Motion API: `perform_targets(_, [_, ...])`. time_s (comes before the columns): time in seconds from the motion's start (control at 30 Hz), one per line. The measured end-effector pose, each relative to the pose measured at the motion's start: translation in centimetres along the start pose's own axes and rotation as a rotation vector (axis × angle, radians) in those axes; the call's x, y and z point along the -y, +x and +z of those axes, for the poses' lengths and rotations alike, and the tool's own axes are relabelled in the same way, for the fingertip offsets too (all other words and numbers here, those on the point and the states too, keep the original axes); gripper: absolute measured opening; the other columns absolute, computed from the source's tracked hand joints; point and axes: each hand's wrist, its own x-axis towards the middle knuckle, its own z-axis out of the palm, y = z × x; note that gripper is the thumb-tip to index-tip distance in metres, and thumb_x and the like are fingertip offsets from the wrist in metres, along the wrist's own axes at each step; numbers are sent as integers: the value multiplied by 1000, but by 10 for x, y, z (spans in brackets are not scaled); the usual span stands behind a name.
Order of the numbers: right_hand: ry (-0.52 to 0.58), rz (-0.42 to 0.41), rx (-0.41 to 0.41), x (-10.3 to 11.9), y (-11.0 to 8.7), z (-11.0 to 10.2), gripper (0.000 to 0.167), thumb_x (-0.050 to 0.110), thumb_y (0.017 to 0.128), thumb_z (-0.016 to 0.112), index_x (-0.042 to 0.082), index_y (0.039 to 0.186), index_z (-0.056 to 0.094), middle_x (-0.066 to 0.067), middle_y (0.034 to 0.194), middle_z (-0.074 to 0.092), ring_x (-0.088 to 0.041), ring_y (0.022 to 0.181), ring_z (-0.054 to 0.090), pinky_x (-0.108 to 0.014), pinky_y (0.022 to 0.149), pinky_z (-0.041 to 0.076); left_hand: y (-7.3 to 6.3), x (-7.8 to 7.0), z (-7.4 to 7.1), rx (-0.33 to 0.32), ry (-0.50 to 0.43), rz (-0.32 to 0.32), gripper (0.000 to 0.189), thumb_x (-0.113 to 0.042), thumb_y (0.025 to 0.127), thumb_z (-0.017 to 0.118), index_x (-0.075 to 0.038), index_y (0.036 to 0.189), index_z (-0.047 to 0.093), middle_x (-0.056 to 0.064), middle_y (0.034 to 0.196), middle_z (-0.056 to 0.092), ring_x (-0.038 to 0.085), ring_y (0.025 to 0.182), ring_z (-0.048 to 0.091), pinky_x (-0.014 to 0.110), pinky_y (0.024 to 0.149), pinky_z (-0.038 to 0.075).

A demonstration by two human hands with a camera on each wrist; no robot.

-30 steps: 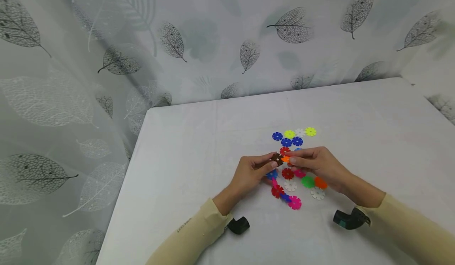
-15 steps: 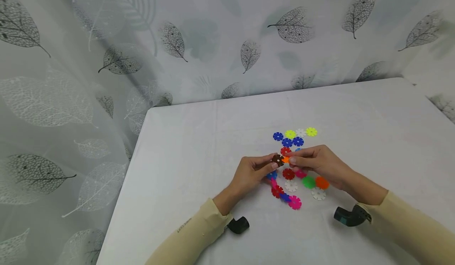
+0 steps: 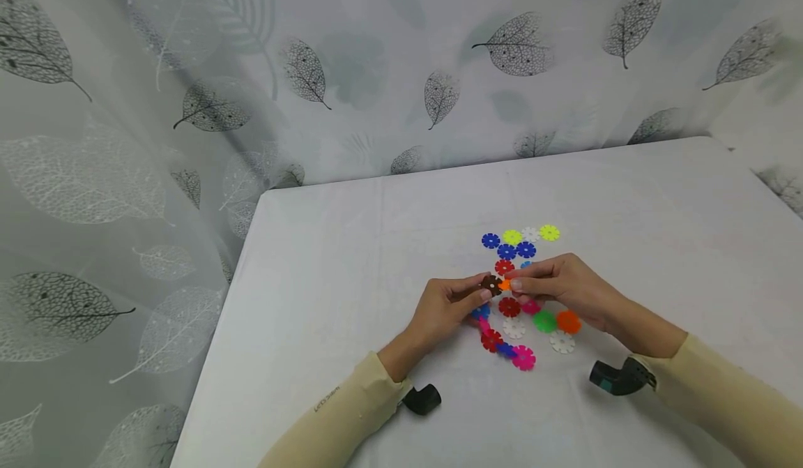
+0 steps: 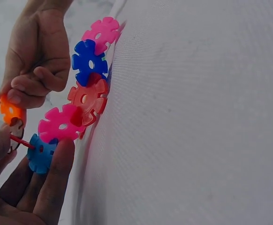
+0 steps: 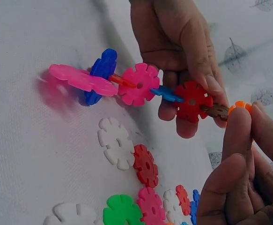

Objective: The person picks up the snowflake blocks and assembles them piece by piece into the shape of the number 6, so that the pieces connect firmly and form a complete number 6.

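Above the white table, my left hand [image 3: 442, 307] pinches a chain of interlocking notched plastic discs near its upper end, at the brown disc [image 3: 492, 286] and the red disc [image 5: 192, 101] beside it. Opposite it, my right hand [image 3: 558, 290] pinches an orange notched disc [image 3: 505, 284] between thumb and index finger, edge to edge with the brown one. In the right wrist view the chain runs on through a light blue disc [image 5: 168, 93], a pink disc [image 5: 139, 84], red and blue ones, to a pink end disc [image 5: 82, 80] low over the tabletop.
Loose discs lie under and around the hands: white [image 3: 514, 328], green [image 3: 544, 321], orange [image 3: 569, 322] and red [image 3: 509, 307]. Several blue, yellow and white discs lie farther back, including a yellow disc [image 3: 549, 233]. A leaf-print curtain [image 3: 376, 70] hangs behind the table [image 3: 326, 259].
Both hands keep their pinch and have barely moved. The chain's lower pink end has shifted slightly to the right, and the brown disc has dipped a little.
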Motion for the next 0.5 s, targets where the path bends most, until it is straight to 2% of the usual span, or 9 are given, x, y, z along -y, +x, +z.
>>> perform_targets(0.23, [12, 10, 15, -4, 2, -1, 42, 25, 97, 71, -7, 125, 68, -10, 97, 75, -21, 89, 70, -29, 81, 57, 0, 3, 0, 12, -33, -2, 43, -13, 98, 68, -4, 139, 60, 5, 129, 68, 23, 104, 70, 38, 73, 60])
perform_targets(0.5, [-12, 13, 28, -4, 5, -3, 43, 25, 96, 72, -6, 126, 68, -11, 100, 75, -21, 92, 70, -31, 81, 57, 2, 6, 1, 19, -22, 3, 42, -13, 99, 67, -4, 139, 60, 6, 130, 67, 19, 101, 71, 35, 68, 60])
